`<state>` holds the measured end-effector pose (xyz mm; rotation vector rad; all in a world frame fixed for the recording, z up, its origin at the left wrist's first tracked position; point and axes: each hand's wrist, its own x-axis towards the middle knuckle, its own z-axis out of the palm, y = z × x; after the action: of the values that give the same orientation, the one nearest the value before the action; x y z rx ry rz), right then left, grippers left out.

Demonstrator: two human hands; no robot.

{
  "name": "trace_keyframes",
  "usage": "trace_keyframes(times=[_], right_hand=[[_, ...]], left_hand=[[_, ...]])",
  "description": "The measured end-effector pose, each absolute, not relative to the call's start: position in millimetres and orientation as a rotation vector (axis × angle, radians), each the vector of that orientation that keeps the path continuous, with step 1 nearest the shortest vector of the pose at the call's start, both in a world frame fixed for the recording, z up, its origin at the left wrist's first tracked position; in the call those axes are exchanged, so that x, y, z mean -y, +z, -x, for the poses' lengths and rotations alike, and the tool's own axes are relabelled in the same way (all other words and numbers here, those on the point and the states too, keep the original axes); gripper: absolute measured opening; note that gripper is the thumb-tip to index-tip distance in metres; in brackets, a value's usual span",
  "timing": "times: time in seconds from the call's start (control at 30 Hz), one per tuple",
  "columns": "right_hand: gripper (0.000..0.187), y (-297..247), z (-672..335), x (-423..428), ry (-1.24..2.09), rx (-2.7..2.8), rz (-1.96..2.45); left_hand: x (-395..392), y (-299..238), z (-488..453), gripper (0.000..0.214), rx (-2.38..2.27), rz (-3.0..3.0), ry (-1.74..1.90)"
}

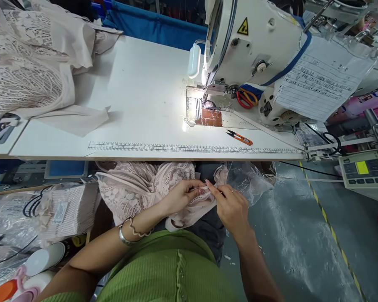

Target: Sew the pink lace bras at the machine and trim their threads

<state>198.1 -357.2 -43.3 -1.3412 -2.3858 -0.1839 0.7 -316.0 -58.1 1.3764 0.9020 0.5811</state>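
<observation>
A pale pink lace bra (135, 188) lies across my lap, below the table's front edge. My left hand (184, 196) pinches a narrow strip of it between thumb and fingers. Right beside it, my right hand (229, 205) grips the same strip, so the fingertips of both hands nearly meet. The bra's lace cups spread out to the left of my hands, and a plain band hangs beneath them. Part of the strip is hidden by my fingers.
A sewing machine (255, 42) stands on the white table (138, 100), its needle area lit. Orange thread snips (239, 137) lie near the printed ruler (164, 147). More lace garments (28, 71) are piled at left. A control box (363, 170) juts out at right; packed straps (72, 209) sit lower left.
</observation>
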Motion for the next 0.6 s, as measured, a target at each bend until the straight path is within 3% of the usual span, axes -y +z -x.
trace_keyframes(times=[0.37,0.6], right_hand=[[0.056,-42.5,-198.2,357.3,-0.134,2.416,1.362],[0.05,-52.7,-193.1,362.0,0.35,2.217,1.426]], left_hand=[[316.3,-57.1,0.1,0.036,-0.931,-1.357,0.559],[316.6,-54.0,-7.7,0.025,-0.874,-1.454,0.646]])
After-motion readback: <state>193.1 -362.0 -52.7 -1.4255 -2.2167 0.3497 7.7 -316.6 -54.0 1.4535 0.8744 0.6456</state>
